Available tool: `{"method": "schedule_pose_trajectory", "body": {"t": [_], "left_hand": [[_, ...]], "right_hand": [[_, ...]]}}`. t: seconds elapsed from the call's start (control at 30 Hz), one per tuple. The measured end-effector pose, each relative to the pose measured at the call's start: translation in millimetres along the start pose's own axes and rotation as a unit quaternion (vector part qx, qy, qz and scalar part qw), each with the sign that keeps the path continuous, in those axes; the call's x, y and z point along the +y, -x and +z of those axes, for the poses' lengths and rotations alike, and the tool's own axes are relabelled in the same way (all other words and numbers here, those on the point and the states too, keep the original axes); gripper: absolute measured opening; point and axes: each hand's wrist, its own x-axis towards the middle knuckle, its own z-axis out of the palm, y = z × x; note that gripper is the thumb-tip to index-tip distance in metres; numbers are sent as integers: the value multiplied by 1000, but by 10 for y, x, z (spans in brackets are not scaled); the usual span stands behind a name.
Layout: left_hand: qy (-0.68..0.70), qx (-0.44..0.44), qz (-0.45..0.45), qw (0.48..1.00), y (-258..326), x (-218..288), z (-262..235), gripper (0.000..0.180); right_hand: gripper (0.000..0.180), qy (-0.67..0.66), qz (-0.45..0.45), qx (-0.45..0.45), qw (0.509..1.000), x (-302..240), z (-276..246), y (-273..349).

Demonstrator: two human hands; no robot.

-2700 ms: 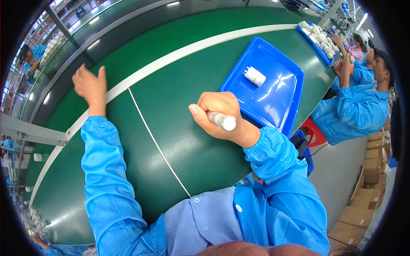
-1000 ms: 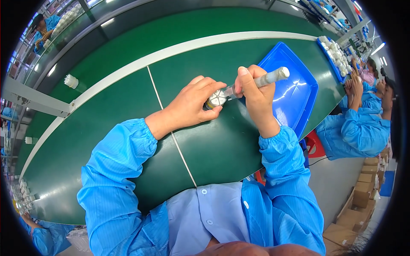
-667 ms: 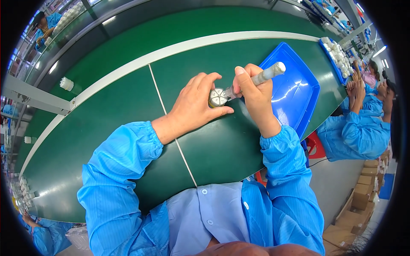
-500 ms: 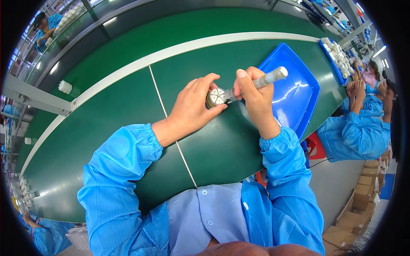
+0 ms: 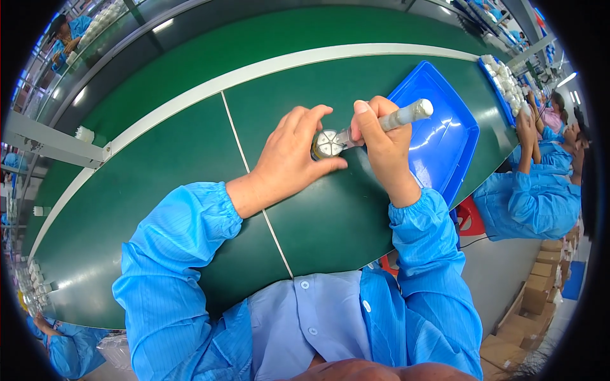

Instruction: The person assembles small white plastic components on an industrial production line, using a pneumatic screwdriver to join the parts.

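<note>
Over the green table, my left hand (image 5: pixel 286 149) curls round a small round part (image 5: pixel 328 144) with a white, segmented top and a yellowish side. Its thumb lies along the near side and its fingers along the far side; the fingertips stand somewhat apart. My right hand (image 5: pixel 384 143) grips a thick, pale-handled tool (image 5: pixel 410 114), tilted with its butt end up and to the right. The flat grey end of the tool meets the right edge of the part. Its tip is too small to make out, so I cannot tell its exact kind.
A blue tray (image 5: pixel 445 136) lies right of my right hand. Farther right, another blue tray (image 5: pixel 488 70) holds several white parts beside co-workers (image 5: pixel 534 197). A white rail (image 5: pixel 286 65) curves behind my hands, and a metal post (image 5: pixel 54 140) crosses at left.
The round part and the tool have shifted slightly right. My left fingers and thumb have spread a little around the part. A white piece beyond the rail at left has moved left.
</note>
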Motion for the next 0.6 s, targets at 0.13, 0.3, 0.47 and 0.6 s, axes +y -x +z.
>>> {"method": "schedule_pose_trajectory", "body": {"t": [0.13,0.3,0.47,0.6], "left_hand": [[32,27,-6,999,54,-54,43,75],[108,16,12,994,50,-78,56,72],[116,11,25,993,30,-83,44,72],[-2,27,30,999,23,-46,28,73]], "right_hand": [[34,-27,1,13,1000,-45,-31,7],[34,-49,-11,16,999,-48,-52,6],[34,-21,18,7,1000,-22,-22,-11],[34,-18,28,8,999,-19,8,8]]}}
